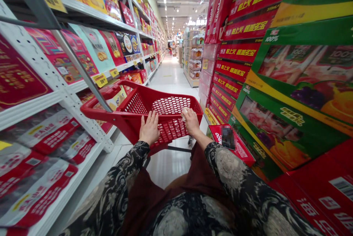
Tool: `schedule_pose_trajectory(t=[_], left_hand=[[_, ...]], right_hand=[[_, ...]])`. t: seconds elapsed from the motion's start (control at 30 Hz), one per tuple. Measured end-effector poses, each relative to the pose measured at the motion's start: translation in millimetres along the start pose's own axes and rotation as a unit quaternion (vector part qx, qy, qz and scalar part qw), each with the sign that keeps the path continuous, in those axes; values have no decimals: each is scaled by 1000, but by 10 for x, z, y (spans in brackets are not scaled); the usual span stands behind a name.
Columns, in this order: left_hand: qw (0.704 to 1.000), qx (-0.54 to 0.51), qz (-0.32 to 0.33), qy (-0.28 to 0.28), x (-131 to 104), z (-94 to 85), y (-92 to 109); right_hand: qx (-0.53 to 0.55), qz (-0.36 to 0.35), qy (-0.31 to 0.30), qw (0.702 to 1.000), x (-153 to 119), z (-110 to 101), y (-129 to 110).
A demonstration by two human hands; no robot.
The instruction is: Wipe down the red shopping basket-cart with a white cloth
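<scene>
A red plastic shopping cart (129,127) stands in front of me, turned sideways, with a perforated basket. My left hand (149,127) lies on its near side, fingers stretched over the rim and apart. At the rim's right part, my right hand (191,122) is closed, its fingers curled around a small crumpled white thing (184,114) that looks like a tissue. From the cart's left end a metal bar (79,67) rises to a grey handle (35,4), which neither hand touches. Most of the basket's floor is hidden.
White shelves (82,85) with packaged goods and yellow price tags line the left. Stacked red drink cartons (234,67) and green juice boxes (300,81) rise close on the right. A red box (239,151) sits low by my right arm. Ahead, the pale aisle floor (171,70) runs far back.
</scene>
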State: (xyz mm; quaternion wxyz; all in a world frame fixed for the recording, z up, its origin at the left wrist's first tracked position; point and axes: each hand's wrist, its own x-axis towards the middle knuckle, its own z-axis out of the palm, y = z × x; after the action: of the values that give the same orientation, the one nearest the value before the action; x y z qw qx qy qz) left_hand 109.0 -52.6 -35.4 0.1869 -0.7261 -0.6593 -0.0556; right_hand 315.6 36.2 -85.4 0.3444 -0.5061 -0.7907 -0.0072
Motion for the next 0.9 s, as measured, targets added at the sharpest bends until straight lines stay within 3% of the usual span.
schedule_pose_trajectory(t=[0.17,0.37,0.47,0.6,0.7,0.9], left_hand=[[1000,3,-13,-2,-6,61,20],[1000,3,-10,2,24,67,28],[1000,0,1,10,-6,54,-9],[999,-4,-13,38,-64,63,-39],[999,-11,-23,33,-78,62,-13],[999,-16,-20,22,-48,37,32]], right_hand=[[7,36,32,999,19,13,28],[29,-73,7,997,62,202,-322],[26,-94,2,995,62,184,-278],[8,-25,18,999,40,63,-25],[2,14,31,999,35,31,34],[10,-41,-1,999,84,168,-344]])
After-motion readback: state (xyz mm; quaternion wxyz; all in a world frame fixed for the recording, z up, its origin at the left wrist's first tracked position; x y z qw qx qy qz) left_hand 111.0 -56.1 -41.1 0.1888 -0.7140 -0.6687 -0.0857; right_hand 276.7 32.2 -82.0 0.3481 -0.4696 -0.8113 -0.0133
